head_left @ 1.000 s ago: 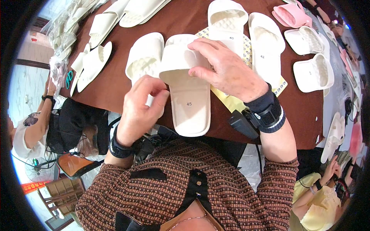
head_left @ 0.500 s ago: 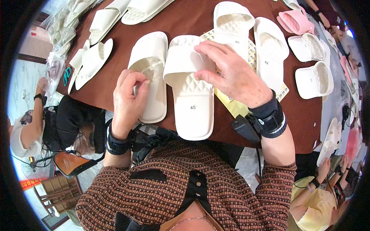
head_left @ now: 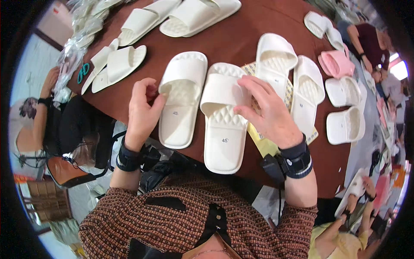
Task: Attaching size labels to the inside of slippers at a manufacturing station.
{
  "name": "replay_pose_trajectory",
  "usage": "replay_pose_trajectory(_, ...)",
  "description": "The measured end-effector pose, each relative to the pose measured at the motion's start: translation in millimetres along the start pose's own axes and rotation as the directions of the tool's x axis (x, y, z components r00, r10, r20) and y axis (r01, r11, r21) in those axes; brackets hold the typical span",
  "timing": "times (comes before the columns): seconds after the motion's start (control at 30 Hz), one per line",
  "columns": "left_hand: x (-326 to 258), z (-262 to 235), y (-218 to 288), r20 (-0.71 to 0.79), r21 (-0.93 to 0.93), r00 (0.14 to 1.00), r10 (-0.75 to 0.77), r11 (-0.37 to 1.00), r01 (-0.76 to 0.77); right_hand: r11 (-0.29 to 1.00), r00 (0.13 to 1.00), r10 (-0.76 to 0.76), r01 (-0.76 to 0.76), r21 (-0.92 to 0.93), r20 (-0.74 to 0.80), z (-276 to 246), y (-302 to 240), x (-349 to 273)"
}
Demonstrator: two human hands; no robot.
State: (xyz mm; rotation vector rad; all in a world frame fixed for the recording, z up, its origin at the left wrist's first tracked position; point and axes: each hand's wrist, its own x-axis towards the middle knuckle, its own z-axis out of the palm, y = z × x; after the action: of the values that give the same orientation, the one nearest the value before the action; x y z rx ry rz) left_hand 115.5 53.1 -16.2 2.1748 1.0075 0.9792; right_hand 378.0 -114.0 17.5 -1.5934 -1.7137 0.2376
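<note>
Two white slide slippers lie side by side at the table's near edge, toes pointing away from me, each with a small printed mark on its quilted insole. My left hand (head_left: 144,113) is at the outer edge of the left slipper (head_left: 180,125), fingers bent and thumb apart from them, nothing visible between. My right hand (head_left: 274,115) lies over the right edge of the strap of the right slipper (head_left: 225,151), fingers and thumb spread, fingertips touching or nearly touching the strap. Yellow sticker sheets (head_left: 312,135) lie just right of this hand, partly under two more white slippers (head_left: 307,84).
A brown cloth (head_left: 241,47) covers the table. White slippers (head_left: 200,17) lie at the far side; a pink pair (head_left: 337,64) is at the right. Teal scissors (head_left: 83,73) lie near plastic-bagged slippers (head_left: 84,32) on the left. Other people sit on both sides.
My left hand has moved from over the left slipper's insole to its outer edge, uncovering the insole's mark. My right hand stays by the right strap. The whole view has shifted.
</note>
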Motion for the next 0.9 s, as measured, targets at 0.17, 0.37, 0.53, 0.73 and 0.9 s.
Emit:
replay_pose_trajectory(0.17,3,0,1,0.044,-0.037,0.992,-0.119,0.992,0.121,0.999,0.999,0.053,-0.053,0.013,-0.009,1,0,1)
replay_pose_trajectory(0.37,3,2,4,0.085,0.061,0.996,0.012,0.998,-0.017,0.986,0.988,0.148,-0.151,0.065,0.045,0,-1,0)
replay_pose_trajectory(0.53,-5,2,9,0.097,0.005,0.995,-0.022,1.0,0.022,0.992,0.989,0.123,-0.126,0.025,0.084,-1,1,-1)
replay_pose_trajectory(0.73,-26,-14,18,0.213,-0.012,0.975,-0.059,0.998,0.063,0.999,0.993,0.048,-0.048,-0.005,0.104,1,7,-1)
replay_pose_trajectory(0.9,-38,-26,21,0.225,-0.111,0.972,-0.069,0.989,0.096,0.998,0.991,0.06,-0.063,0.015,0.123,-2,4,-2)
